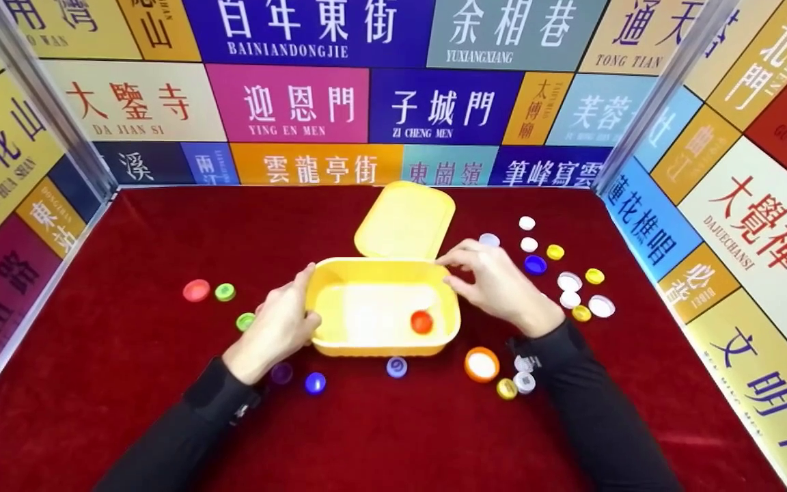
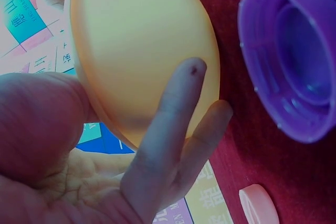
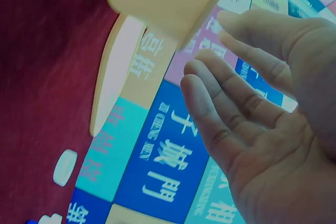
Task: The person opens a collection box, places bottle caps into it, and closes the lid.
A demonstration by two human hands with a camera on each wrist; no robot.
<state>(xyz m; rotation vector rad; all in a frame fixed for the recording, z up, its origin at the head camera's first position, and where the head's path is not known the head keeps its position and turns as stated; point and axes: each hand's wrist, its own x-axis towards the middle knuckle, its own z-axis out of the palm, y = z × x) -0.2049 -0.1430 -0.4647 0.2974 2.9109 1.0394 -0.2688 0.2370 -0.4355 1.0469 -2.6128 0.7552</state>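
A yellow plastic box (image 1: 385, 347) stands lidless on the dark red cloth, with one round red piece (image 1: 422, 322) inside near its right end. My left hand (image 1: 283, 321) grips the box's left end, thumb at the rim and fingers along the outer wall. The left wrist view shows those fingers (image 2: 178, 98) lying against the yellow wall. At the opposite end my right hand (image 1: 486, 280) has its fingertips right at the back right corner of the rim. Its fingers (image 3: 207, 106) are relaxed and hold nothing in the right wrist view. Behind the box lies its yellow lid (image 1: 410, 219).
Bottle caps lie around the box: a red cap (image 1: 196, 290) and green caps on the left, a purple cap (image 2: 289, 61), a blue cap (image 1: 315, 383), an orange-rimmed cap (image 1: 481, 364) in front. Several white and yellow caps (image 1: 594, 276) lie right. Printed panels (image 1: 284, 102) enclose the table.
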